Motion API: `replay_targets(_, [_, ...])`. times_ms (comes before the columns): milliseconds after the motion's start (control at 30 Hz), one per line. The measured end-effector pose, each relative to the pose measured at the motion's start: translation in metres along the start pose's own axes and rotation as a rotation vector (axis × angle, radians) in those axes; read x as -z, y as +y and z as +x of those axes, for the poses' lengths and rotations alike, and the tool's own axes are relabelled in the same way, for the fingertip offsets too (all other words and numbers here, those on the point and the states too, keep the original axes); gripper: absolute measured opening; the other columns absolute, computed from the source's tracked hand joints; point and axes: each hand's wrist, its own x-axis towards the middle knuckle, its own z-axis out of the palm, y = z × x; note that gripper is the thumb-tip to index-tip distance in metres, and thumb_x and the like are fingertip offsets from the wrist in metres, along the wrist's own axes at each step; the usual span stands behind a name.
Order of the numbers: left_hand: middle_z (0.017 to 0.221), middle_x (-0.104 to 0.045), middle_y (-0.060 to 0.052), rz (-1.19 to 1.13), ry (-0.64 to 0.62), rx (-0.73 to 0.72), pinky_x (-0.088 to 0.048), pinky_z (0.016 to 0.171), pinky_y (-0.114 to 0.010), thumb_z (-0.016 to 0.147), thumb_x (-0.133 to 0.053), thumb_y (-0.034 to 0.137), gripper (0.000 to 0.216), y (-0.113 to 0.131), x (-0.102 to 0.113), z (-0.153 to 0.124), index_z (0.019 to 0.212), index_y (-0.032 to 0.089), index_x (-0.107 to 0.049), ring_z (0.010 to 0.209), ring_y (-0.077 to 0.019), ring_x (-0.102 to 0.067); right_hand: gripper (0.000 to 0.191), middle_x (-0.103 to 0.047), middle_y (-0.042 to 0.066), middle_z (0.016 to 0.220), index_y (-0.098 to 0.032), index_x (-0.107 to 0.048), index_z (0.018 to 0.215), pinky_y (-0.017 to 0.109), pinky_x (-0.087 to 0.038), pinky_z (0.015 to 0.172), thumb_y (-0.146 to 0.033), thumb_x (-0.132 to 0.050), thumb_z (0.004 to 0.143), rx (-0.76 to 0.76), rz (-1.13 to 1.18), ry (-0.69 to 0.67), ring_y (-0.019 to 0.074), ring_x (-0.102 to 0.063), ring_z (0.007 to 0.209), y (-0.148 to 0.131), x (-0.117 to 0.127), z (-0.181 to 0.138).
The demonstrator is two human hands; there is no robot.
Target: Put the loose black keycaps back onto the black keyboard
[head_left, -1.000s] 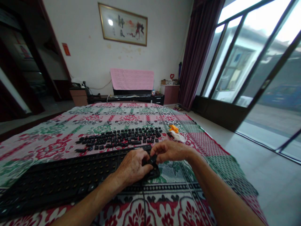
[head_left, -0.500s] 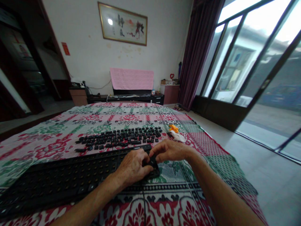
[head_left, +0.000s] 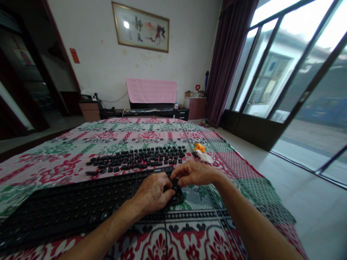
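A black keyboard base (head_left: pixel 73 206) with its keycaps taken off lies across the patterned cloth (head_left: pixel 206 231) in front of me. Beyond it, several loose black keycaps (head_left: pixel 138 159) are laid out in rows. My left hand (head_left: pixel 153 191) rests curled on the keyboard's right end, fingers pressed down by the last keys. My right hand (head_left: pixel 193 173) meets it from the right, fingertips pinched at a small black keycap (head_left: pixel 175 183) over that same corner. What exactly sits between the fingers is partly hidden.
An orange scrap (head_left: pixel 200 147) and a white cloth (head_left: pixel 205 156) lie right of the loose keycaps. The covered table drops off at its right edge toward a tiled floor and big glass doors (head_left: pixel 292 83). A pink-draped piano (head_left: pixel 151 94) stands at the far wall.
Both hands stay at the keyboard's right end, with only slight shifts of the fingertips. The view has drifted a little.
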Motion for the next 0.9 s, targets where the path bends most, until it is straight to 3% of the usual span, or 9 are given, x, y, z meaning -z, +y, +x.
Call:
replay_targets(367, [0.072, -0.056, -0.001, -0.017, -0.017, 0.009, -0.035, 0.058, -0.022, 0.069, -0.049, 0.03, 0.016, -0.0013, -0.0014, 0.0003, 0.067, 0.019, -0.061, 0.066, -0.012, -0.05, 0.016, -0.054, -0.003, 0.062, -0.014, -0.058, 0.083, 0.018, -0.037, 0.051, -0.02, -0.051, 0.069, -0.023, 0.009, 0.039, 0.0055, -0.046, 0.053, -0.0005, -0.0014, 0.0015])
replay_targets(900, [0.074, -0.056, 0.0, -0.008, -0.018, -0.03, -0.034, 0.059, -0.021, 0.071, -0.047, 0.026, 0.015, -0.0016, -0.0014, -0.0001, 0.07, 0.02, -0.061, 0.067, -0.0114, -0.05, 0.02, -0.055, -0.001, 0.064, -0.014, -0.059, 0.086, 0.018, -0.038, 0.051, -0.023, -0.049, 0.071, -0.004, -0.024, 0.035, 0.0061, -0.047, 0.054, 0.0027, -0.0018, 0.0026])
